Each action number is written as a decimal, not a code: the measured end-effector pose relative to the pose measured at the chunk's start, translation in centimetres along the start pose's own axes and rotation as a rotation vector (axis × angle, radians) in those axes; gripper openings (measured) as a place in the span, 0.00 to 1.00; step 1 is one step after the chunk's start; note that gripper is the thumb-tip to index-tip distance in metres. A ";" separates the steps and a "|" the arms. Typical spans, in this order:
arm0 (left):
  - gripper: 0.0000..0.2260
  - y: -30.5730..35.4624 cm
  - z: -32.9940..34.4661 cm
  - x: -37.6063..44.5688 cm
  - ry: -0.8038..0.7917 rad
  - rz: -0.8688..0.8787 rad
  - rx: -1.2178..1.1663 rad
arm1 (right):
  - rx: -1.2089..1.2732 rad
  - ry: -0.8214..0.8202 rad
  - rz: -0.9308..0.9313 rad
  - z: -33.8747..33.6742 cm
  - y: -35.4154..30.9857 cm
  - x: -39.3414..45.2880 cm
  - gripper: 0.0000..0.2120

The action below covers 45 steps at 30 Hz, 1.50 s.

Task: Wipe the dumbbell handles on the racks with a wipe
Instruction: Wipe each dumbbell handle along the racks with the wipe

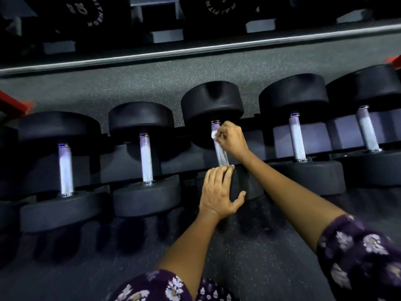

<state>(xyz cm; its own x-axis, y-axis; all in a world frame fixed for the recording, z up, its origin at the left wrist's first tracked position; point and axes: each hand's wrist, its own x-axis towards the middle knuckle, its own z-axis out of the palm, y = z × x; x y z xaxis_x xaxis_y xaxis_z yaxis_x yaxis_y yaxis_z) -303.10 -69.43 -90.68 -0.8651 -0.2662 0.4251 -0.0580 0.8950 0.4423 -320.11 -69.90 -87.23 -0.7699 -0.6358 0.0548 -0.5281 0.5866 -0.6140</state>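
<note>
Several black dumbbells with silver handles lie side by side on the lower rack. My right hand (pixel 231 139) pinches a small white wipe (pixel 213 135) against the upper part of the middle dumbbell's handle (pixel 221 154). My left hand (pixel 220 191) rests on that dumbbell's near head (pixel 245 183), fingers over its top edge and thumb spread on its face. The far head (pixel 213 101) of this dumbbell sits tilted up and to the left. Most of the wipe is hidden inside my fingers.
Neighbouring handles stand to the left (pixel 146 157) (pixel 65 168) and to the right (pixel 297 137) (pixel 367 129). An upper rack rail (pixel 195 52) runs across above, with more black dumbbells (pixel 86 11) on it. Speckled rubber floor (pixel 249 246) lies below the rack.
</note>
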 end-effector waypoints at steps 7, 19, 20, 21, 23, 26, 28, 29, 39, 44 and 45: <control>0.28 0.2 -0.1 0.0 0.015 -0.005 0.005 | 0.072 -0.002 0.083 -0.9 0.3 1.3 0.02; 0.28 0.2 -0.2 0.0 -0.020 -0.029 0.006 | 0.376 0.123 0.328 -1.2 0.6 2.2 0.05; 0.28 0.2 -0.2 0.0 -0.017 -0.029 0.004 | 0.425 0.144 0.373 -0.9 0.3 2.1 0.05; 0.28 0.2 -0.2 -0.1 -0.015 -0.027 0.002 | 0.459 0.146 0.394 -0.6 0.3 1.7 0.04; 0.28 0.1 -0.1 -0.2 -0.029 -0.027 -0.005 | 0.480 0.115 0.386 -0.1 0.6 0.6 0.03; 0.29 0.0 -0.1 -0.1 -0.035 -0.026 0.005 | 0.492 0.147 0.408 0.0 0.5 1.0 0.03; 0.29 0.0 -0.1 -0.2 -0.044 -0.031 -0.003 | 0.546 0.214 0.486 -0.1 -0.1 2.1 0.05; 0.29 0.1 -0.2 -0.2 -0.044 -0.034 -0.006 | 0.570 0.215 0.520 0.0 -0.2 2.4 0.05; 0.29 0.1 -0.2 0.0 -0.025 -0.024 0.018 | 0.561 -0.237 0.566 -1.8 2.1 1.4 0.14; 0.28 0.1 -0.3 -0.1 -0.014 -0.024 0.017 | 0.507 -0.338 0.561 -1.1 3.1 -1.2 0.15; 0.28 0.1 -0.3 -0.1 -0.010 -0.021 0.021 | 0.504 -0.427 0.567 -1.4 3.2 -1.8 0.15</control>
<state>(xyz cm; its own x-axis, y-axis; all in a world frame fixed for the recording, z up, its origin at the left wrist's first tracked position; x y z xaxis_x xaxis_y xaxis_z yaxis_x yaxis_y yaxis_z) -302.87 -69.41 -90.45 -0.8683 -0.2819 0.4081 -0.0867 0.8963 0.4348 -320.92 -66.19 -88.19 -0.6150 -0.5080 -0.6030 0.1940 0.6438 -0.7402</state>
